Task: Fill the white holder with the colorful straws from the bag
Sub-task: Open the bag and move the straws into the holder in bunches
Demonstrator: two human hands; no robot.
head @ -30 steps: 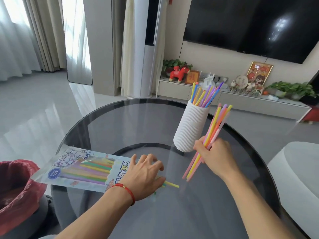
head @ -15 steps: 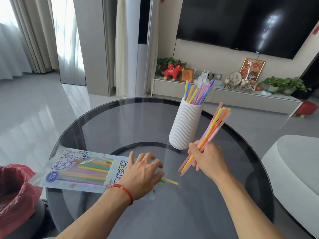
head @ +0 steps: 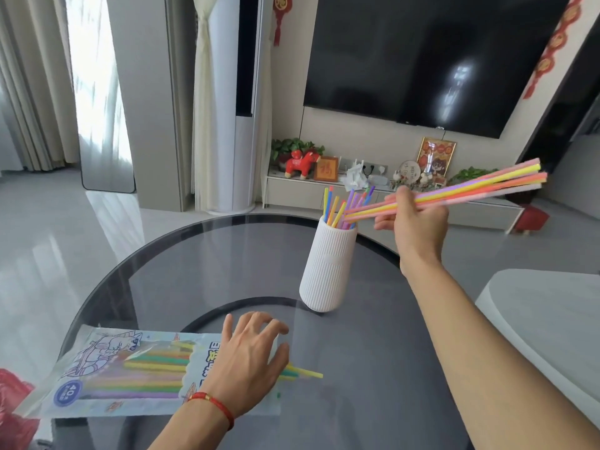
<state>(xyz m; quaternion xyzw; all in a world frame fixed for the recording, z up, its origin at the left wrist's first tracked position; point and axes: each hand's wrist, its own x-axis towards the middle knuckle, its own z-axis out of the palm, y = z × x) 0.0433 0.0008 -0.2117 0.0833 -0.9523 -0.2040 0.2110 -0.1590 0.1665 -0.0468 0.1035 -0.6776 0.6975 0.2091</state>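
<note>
A white ribbed holder (head: pixel 328 264) stands upright on the round glass table (head: pixel 181 271), with several colorful straws (head: pixel 337 206) sticking out of its mouth. My right hand (head: pixel 412 222) is raised to the right of the holder's top and grips a bundle of straws (head: pixel 480 186) held almost level, their near ends just over the holder's mouth. The clear printed straw bag (head: pixel 130 371) lies flat at the table's front left with straws inside. My left hand (head: pixel 246 362) rests on the bag's open right end, fingers spread. A few straw tips (head: pixel 305 373) poke out past it.
A red plastic bag (head: pixel 13 414) sits at the lower left beside the table. A white rounded seat (head: pixel 545 326) is at the right. Behind the table are a low TV shelf (head: pixel 292 190) with ornaments and plants, and a tall white floor unit (head: pixel 230 125).
My right hand has lifted the straw bundle from beside the holder's base up to its mouth and tipped it nearly level. My left hand stays on the bag.
</note>
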